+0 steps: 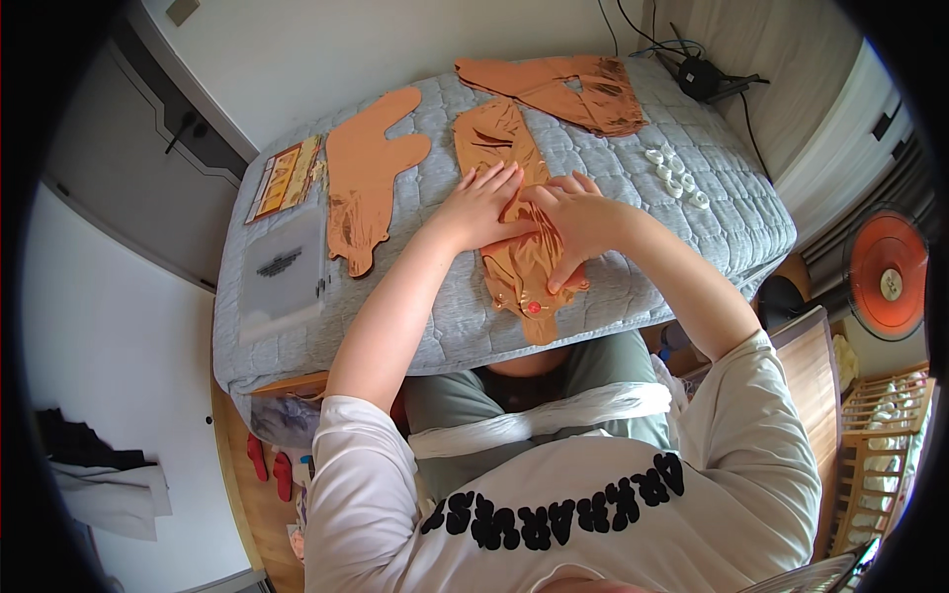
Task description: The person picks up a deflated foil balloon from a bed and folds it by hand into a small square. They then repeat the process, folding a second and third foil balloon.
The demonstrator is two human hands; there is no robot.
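A flat copper-coloured foil balloon [534, 259] lies on the quilted grey bed in front of me, its foil wrinkled and shiny. A small red spot marks its near end. My left hand [486, 210] rests on the middle of it with fingers stretched out. Beside it, my right hand [583, 229] presses on the right side, thumb spread away from the fingers. To the left lies a stack of similar flat foil balloons [371, 163]. More copper foil pieces [583, 91] are at the far edge of the bed.
Several white ribbon rolls [677, 178] sit right of the balloon. A translucent plastic bag [285, 296] and a colourful printed package [285, 180] lie at left. A black device with cables [699, 77] is at the far right corner; an orange fan [887, 272] stands right of the bed.
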